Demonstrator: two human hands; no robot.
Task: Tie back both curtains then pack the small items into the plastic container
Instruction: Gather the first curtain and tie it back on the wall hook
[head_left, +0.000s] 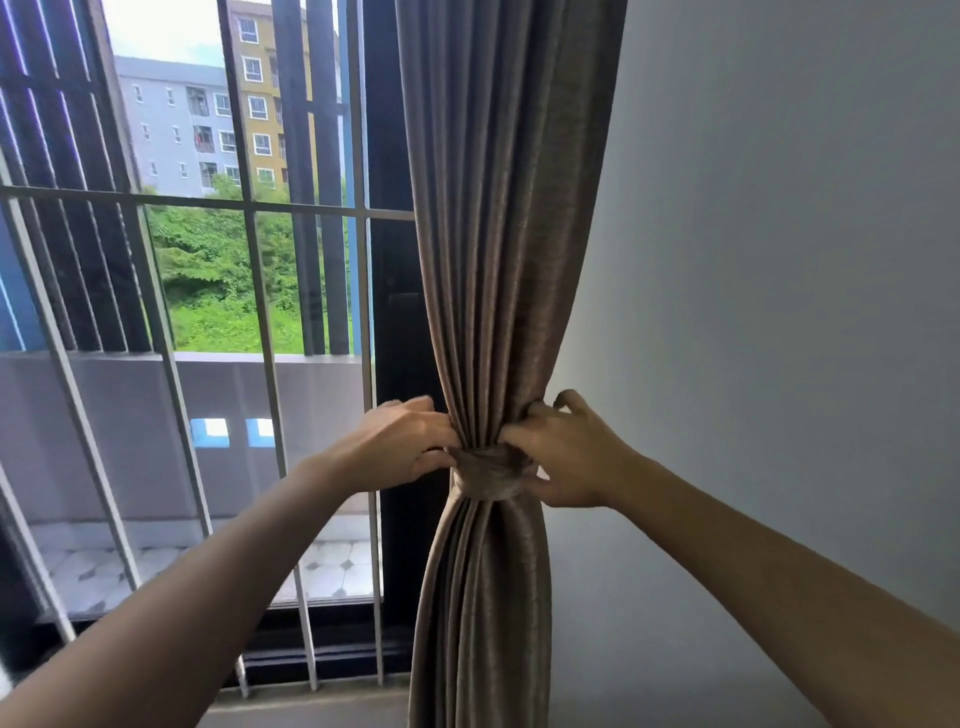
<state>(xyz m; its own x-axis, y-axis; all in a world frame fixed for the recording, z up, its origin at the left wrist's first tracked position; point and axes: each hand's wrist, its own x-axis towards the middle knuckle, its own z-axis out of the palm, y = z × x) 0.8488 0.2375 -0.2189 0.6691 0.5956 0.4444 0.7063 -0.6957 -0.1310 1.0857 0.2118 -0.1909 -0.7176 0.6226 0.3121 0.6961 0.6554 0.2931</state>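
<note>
A brown curtain (498, 208) hangs at the right side of the window, gathered into a bunch. A tie-back band (488, 475) of the same fabric wraps around it at the narrow waist. My left hand (402, 447) grips the band and folds from the left side. My right hand (566, 452) holds the band from the right, thumb under it and fingers curled over the folds above. The other curtain, the small items and the plastic container are out of view.
A white metal window grille (249, 208) stands to the left, with a balcony wall (156, 426) and buildings beyond. A plain grey wall (779, 260) fills the right side. The window sill (311, 701) runs along the bottom.
</note>
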